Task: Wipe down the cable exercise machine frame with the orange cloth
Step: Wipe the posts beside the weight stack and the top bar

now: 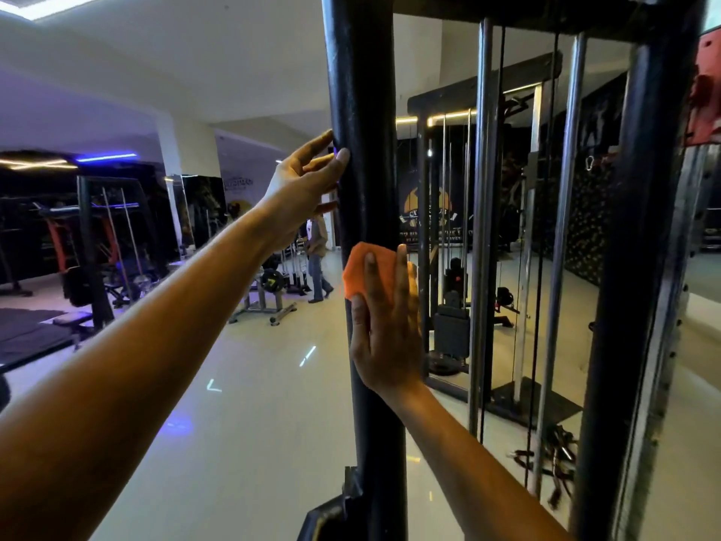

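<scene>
A thick black upright post of the cable machine frame runs down the middle of the view. My right hand lies flat on the post with straight fingers and presses the orange cloth against it; most of the cloth is under my palm. Higher up, my left hand touches the left side of the same post, its fingers reaching round the edge. A second black upright stands at the right.
Chrome guide rods and cables run between the uprights, with a weight stack behind. Straps and handles lie on the floor at the right. A person walks in the background among benches and racks at the left.
</scene>
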Motion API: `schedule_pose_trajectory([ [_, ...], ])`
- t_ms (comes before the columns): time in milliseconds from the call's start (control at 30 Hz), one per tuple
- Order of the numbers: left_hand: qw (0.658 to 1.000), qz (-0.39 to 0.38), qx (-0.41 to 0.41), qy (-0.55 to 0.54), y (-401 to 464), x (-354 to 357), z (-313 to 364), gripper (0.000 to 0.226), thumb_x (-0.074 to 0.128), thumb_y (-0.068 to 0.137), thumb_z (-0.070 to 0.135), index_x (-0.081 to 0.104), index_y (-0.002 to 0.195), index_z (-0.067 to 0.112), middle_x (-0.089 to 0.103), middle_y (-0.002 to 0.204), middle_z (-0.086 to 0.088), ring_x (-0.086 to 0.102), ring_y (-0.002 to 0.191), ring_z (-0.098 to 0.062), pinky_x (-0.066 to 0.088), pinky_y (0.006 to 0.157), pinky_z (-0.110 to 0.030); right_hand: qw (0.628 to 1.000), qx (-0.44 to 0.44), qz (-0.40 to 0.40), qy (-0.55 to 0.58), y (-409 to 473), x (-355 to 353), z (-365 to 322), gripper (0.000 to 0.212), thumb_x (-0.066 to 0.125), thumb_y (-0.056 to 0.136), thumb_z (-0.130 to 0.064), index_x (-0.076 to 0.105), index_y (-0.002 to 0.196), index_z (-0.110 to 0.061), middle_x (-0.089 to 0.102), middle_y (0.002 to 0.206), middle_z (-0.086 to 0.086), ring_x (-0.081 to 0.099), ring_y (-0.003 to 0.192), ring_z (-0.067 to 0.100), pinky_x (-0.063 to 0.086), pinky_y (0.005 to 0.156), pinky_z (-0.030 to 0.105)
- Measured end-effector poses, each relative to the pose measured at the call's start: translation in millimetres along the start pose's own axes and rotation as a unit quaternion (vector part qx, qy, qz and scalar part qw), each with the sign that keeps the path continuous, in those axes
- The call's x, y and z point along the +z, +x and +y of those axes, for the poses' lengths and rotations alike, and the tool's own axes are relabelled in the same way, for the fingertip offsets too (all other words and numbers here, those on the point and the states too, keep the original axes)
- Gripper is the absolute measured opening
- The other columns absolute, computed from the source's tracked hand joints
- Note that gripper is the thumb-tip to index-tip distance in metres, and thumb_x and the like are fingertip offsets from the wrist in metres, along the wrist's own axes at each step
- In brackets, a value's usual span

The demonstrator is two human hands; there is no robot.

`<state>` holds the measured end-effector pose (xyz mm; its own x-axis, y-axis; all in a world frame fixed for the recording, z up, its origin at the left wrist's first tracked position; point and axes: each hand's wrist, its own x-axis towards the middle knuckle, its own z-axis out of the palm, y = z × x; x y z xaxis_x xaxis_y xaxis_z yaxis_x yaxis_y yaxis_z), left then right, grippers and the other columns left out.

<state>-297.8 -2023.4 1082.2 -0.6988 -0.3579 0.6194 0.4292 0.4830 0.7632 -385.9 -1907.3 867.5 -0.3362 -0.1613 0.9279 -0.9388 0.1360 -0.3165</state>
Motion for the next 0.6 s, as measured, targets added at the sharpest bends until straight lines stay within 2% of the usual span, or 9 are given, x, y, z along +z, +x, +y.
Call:
schedule_pose_trajectory([
  [133, 1.0, 0.016, -0.001, 0.0, -9.6, 8.1, -5.5, 0.066, 0.071, 0.104, 0.036, 0.042, 0.163, 0.03, 0.071, 0.139, 0.002, 0.071, 0.125, -0.015, 0.062, 0.101, -0.043, 1.0, 0.015, 0.027, 0.006, 43.2, -1.6, -14.5, 0.062, 0.04, 0.116, -0.039, 0.02, 0.173, -0.027, -0.004, 0.183, 0.006, 0.029, 0.16, 0.037, 0.048, 0.114, 0.064],
  [233, 1.0, 0.021, -0.003, -0.008, -14.4, 11.5, -6.9, 0.063, 0.069, 0.105, 0.033, 0.042, 0.162, 0.029, 0.072, 0.137, 0.002, 0.072, 0.123, -0.014, 0.065, 0.093, -0.034, 1.0, 0.001, 0.023, -0.005, 64.4, -4.0, -18.1, 0.062, 0.037, 0.117, -0.041, 0.016, 0.174, -0.028, -0.005, 0.183, 0.007, 0.026, 0.161, 0.036, 0.041, 0.121, 0.056],
  [333, 1.0, 0.013, -0.01, -0.021, -20.3, 11.6, -11.9, 0.062, 0.068, 0.106, 0.03, 0.042, 0.162, 0.029, 0.072, 0.139, 0.003, 0.07, 0.126, -0.014, 0.064, 0.092, -0.032, 1.0, -0.011, 0.014, -0.012, 33.4, -4.4, -8.5, 0.062, 0.038, 0.117, -0.041, 0.015, 0.173, -0.028, -0.004, 0.183, 0.007, 0.021, 0.165, 0.035, 0.035, 0.122, 0.05],
  [467, 0.999, -0.003, -0.024, -0.024, -29.4, 12.2, -21.0, 0.061, 0.067, 0.106, 0.03, 0.042, 0.162, 0.029, 0.072, 0.139, 0.005, 0.069, 0.128, -0.014, 0.062, 0.095, -0.034, 0.999, 0.023, -0.022, 0.003, -42.7, 0.2, 7.6, 0.063, 0.032, 0.116, -0.049, 0.016, 0.173, -0.029, -0.004, 0.183, 0.003, 0.022, 0.165, 0.036, 0.046, 0.117, 0.066],
  [600, 0.999, 0.009, -0.027, -0.023, -32.1, 13.3, -23.4, 0.061, 0.07, 0.105, 0.032, 0.045, 0.161, 0.03, 0.072, 0.139, 0.004, 0.069, 0.128, -0.015, 0.06, 0.103, -0.04, 0.999, 0.029, -0.016, 0.02, -5.0, -4.4, -0.9, 0.063, 0.029, 0.116, -0.05, 0.011, 0.173, -0.032, -0.003, 0.183, 0.004, 0.021, 0.163, 0.038, 0.046, 0.116, 0.066],
])
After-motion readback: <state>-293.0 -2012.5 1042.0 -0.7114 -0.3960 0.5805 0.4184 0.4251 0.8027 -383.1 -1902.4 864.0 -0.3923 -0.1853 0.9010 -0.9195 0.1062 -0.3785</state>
